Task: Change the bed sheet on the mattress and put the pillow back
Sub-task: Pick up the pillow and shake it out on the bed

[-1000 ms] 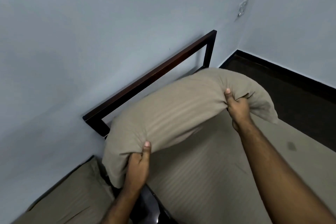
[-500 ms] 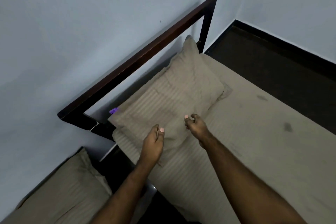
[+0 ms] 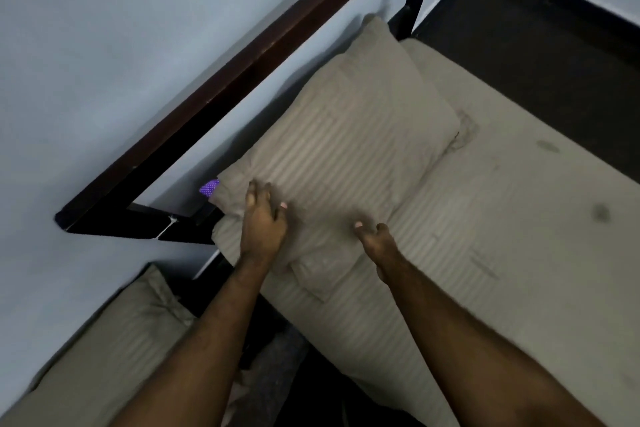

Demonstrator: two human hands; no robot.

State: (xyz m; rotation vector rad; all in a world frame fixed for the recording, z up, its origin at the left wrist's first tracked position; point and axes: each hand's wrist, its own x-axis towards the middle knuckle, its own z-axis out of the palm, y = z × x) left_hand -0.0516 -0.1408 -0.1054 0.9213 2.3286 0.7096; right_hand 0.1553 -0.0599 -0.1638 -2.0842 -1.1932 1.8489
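A beige striped pillow lies flat at the head of the mattress, along the dark wooden headboard. The mattress carries a beige striped sheet with a few dark spots. My left hand rests on the pillow's near left corner, fingers spread over the fabric. Above the pillow's near edge, my right hand has its fingers loosely curled and holds nothing. A small purple dotted patch shows behind the pillow's left corner.
A second bed with a beige pillow stands at the lower left, with a dark gap between the beds. Pale walls meet behind the headboard. Dark floor lies to the right of the mattress.
Both hands set the pillow down at the headboard and let go. My left hand has since moved onto the pillow's near left corner, and the right hand drew back to its near edge.
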